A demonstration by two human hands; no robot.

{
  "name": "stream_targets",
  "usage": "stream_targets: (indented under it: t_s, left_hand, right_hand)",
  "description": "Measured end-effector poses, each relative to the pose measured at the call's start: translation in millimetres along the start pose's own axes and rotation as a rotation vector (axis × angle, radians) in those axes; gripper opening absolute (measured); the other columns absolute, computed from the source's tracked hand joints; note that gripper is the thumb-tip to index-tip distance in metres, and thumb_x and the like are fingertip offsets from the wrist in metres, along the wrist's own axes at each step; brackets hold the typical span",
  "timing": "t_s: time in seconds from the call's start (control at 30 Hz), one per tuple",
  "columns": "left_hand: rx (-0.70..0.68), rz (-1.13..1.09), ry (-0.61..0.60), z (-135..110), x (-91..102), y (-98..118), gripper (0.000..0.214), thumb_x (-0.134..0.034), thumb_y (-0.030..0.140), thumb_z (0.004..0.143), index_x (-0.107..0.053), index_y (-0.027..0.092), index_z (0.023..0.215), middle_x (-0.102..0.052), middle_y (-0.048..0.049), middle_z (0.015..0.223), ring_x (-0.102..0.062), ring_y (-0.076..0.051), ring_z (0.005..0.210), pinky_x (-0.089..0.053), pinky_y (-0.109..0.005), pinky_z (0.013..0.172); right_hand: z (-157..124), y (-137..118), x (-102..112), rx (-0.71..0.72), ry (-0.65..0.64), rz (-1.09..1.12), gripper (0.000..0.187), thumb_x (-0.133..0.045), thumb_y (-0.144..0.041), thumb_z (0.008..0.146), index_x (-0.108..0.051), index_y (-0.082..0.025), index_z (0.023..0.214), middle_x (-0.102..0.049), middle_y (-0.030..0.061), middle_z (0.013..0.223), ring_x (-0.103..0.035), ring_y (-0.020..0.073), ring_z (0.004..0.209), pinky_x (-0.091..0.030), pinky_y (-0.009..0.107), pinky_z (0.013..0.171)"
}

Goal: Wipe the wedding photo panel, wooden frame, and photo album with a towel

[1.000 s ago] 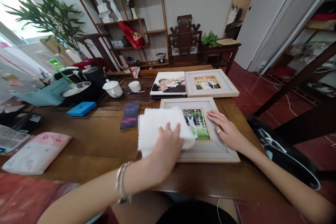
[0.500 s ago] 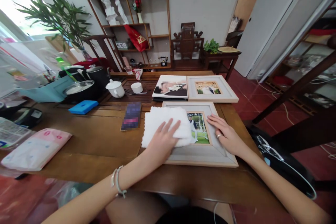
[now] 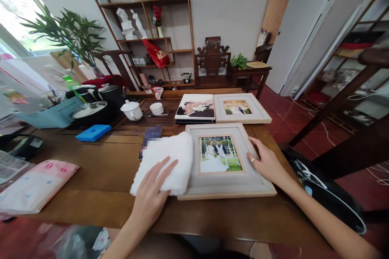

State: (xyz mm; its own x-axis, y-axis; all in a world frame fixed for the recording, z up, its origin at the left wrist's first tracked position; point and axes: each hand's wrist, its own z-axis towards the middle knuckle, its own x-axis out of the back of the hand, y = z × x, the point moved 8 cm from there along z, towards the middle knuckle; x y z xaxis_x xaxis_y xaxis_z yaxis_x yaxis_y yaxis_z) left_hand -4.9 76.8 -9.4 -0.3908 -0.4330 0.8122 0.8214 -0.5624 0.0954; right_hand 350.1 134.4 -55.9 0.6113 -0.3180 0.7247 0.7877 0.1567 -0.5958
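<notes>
My left hand (image 3: 153,186) holds a white fluffy cloth (image 3: 170,151), its fingers laid across the top; the thumb is hidden. The cloth overlaps the left edge of a pale picture frame (image 3: 221,186) lying face up on the table, and partly covers a dark blue item (image 3: 151,132) that is blurred out. Inside the frame is a photo (image 3: 220,153) of a couple seated outdoors. My right hand (image 3: 264,160), with a ring on one finger, grips the frame's right side.
Behind the frame lie another framed photo (image 3: 264,115) and a photo panel (image 3: 194,107). A lidded white cup (image 3: 131,111), a small white bowl (image 3: 157,108), a blue block (image 3: 93,133) and a pink-and-white pack (image 3: 36,188) are left on the wooden table (image 3: 100,170).
My left hand has drawn the cloth left and towards me, off the photo, uncovering the couple. My right hand has shifted slightly along the frame's right side. The view has tilted up a little.
</notes>
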Motion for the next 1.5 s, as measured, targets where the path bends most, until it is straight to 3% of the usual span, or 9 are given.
stream_targets:
  t_s: [0.17,0.27,0.37,0.53,0.73,0.9,1.13,1.3,1.5]
  left_hand:
    - [-0.022,0.008,0.095,-8.5,0.5,1.6,0.058,-0.034,0.004,0.083,-0.051,0.024,0.135,-0.058,-0.0074,0.136,-0.057,-0.024,0.121,-0.049,-0.041,0.101]
    - [-0.117,-0.03,0.137,-5.5,3.6,10.8,0.04,-0.036,0.0,0.085,-0.064,0.022,0.102,-0.062,-0.0077,0.132,-0.054,-0.025,0.126,-0.053,-0.042,0.095]
    - [-0.165,-0.075,0.159,-3.9,4.4,14.0,0.032,-0.038,-0.004,0.083,-0.055,0.02,0.068,-0.062,-0.0084,0.132,-0.052,-0.026,0.129,-0.055,-0.043,0.094]
    - [-0.117,-0.095,0.088,-10.6,-6.2,2.6,0.033,-0.038,-0.004,0.084,-0.061,0.019,0.083,-0.051,-0.0144,0.144,-0.048,-0.026,0.134,-0.052,-0.045,0.101]
    - [-0.146,-0.102,0.032,-19.1,-16.7,-1.6,0.027,-0.04,-0.003,0.084,-0.055,0.016,0.073,-0.042,-0.018,0.149,-0.045,-0.028,0.136,-0.051,-0.044,0.103]
    - [-0.187,-0.114,-0.004,-17.2,-22.5,1.3,0.028,-0.039,-0.007,0.08,-0.051,0.016,0.071,-0.044,-0.0157,0.147,-0.046,-0.028,0.134,-0.052,-0.043,0.101]
    - [-0.196,-0.11,-0.005,-16.1,-21.4,0.5,0.027,-0.041,-0.006,0.08,-0.048,0.017,0.068,-0.048,-0.0128,0.145,-0.048,-0.027,0.132,-0.053,-0.042,0.099]
    - [-0.195,-0.098,0.009,-9.9,-17.0,2.2,0.028,-0.04,-0.004,0.08,-0.05,0.019,0.067,-0.055,-0.0115,0.139,-0.05,-0.023,0.131,-0.055,-0.037,0.097]
    - [-0.152,-0.133,0.028,-8.1,-16.9,-4.2,0.027,-0.044,0.004,0.085,-0.053,0.02,0.065,-0.058,-0.0067,0.137,-0.056,-0.021,0.125,-0.055,-0.032,0.097]
  right_hand:
    - [6.1,11.1,2.2,-0.151,-0.084,-0.044,0.06,-0.056,-0.038,0.084,-0.045,-0.016,0.139,-0.073,0.0154,0.104,-0.071,0.032,0.096,-0.055,0.05,0.086]
    - [8.0,12.3,3.7,-0.193,-0.115,-0.001,0.063,-0.063,-0.046,0.081,-0.049,-0.018,0.135,-0.073,0.0169,0.11,-0.071,0.0346,0.101,-0.056,0.052,0.087]
    - [6.2,10.1,0.1,-0.209,-0.138,0.223,0.054,-0.064,-0.042,0.08,-0.055,-0.02,0.129,-0.069,0.0163,0.122,-0.068,0.0333,0.111,-0.054,0.052,0.093]
    - [-4.5,6.1,-0.7,-0.27,-0.12,0.64,0.045,-0.068,-0.035,0.077,-0.062,-0.024,0.121,-0.072,0.0112,0.12,-0.07,0.0294,0.108,-0.058,0.046,0.091]
    - [-35.6,20.3,34.1,-0.566,-0.089,0.692,0.064,-0.078,-0.043,0.064,-0.063,-0.023,0.123,-0.072,0.01,0.121,-0.071,0.033,0.105,-0.058,0.045,0.092]
    - [-43.9,51.0,92.7,-0.853,0.101,0.688,0.072,-0.087,-0.04,0.044,-0.069,-0.033,0.113,-0.074,0.006,0.117,-0.075,0.0305,0.082,-0.063,0.033,0.059]
    - [72.8,91.9,140.4,-0.66,0.327,0.567,0.063,-0.079,-0.027,0.062,-0.067,-0.028,0.124,-0.074,0.0069,0.116,-0.067,0.0137,0.057,-0.053,0.022,0.048]
    - [155.6,116.1,110.6,-0.608,0.232,0.605,0.054,-0.069,-0.014,0.074,-0.063,-0.015,0.128,-0.073,0.01,0.114,-0.067,0.0121,0.066,-0.052,0.021,0.059]
    - [200.1,133.3,66.6,-0.604,0.072,0.623,0.035,-0.062,-0.031,0.091,-0.059,-0.016,0.122,-0.064,0.0086,0.12,-0.065,0.0198,0.098,-0.056,0.039,0.083]
